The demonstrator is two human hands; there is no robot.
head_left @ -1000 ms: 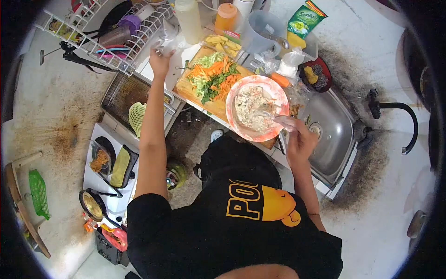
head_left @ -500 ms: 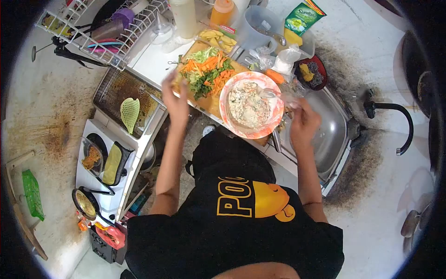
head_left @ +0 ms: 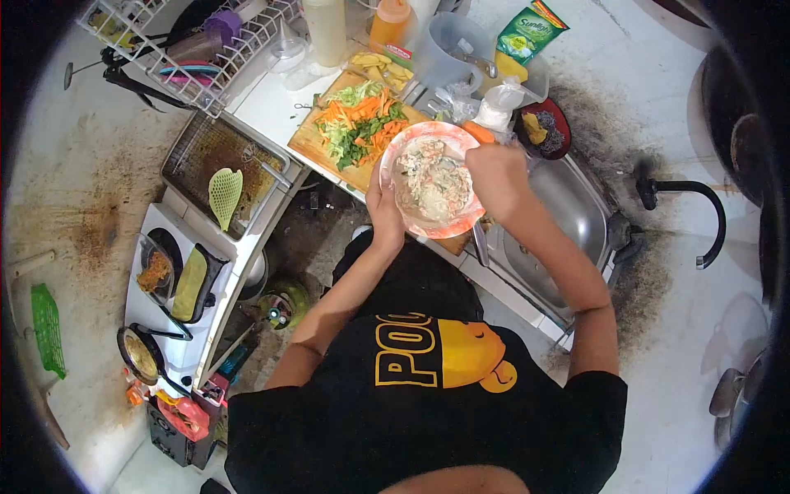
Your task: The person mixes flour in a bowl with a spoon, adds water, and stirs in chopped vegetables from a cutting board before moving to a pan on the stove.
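Note:
A pink and white bowl holds a pale, lumpy mixture with orange and green bits. My left hand grips the bowl's left rim, its fingers pressed against the side. Over the right rim is my right hand, closed, with the back of the hand towards the camera. What it holds is hidden; a spoon was in it earlier. Left of the bowl, shredded orange, pale and green vegetables lie on a wooden cutting board. A knife handle sticks out below the bowl.
The steel sink and black faucet are at the right. Behind the bowl stand a clear jug, an orange bottle and a red bowl. At left are a wire rack, a tray and a stove.
My left hand has moved from above the cut vegetables to the bowl's left side and taken hold of it. My right hand has moved up and left over the bowl's right rim.

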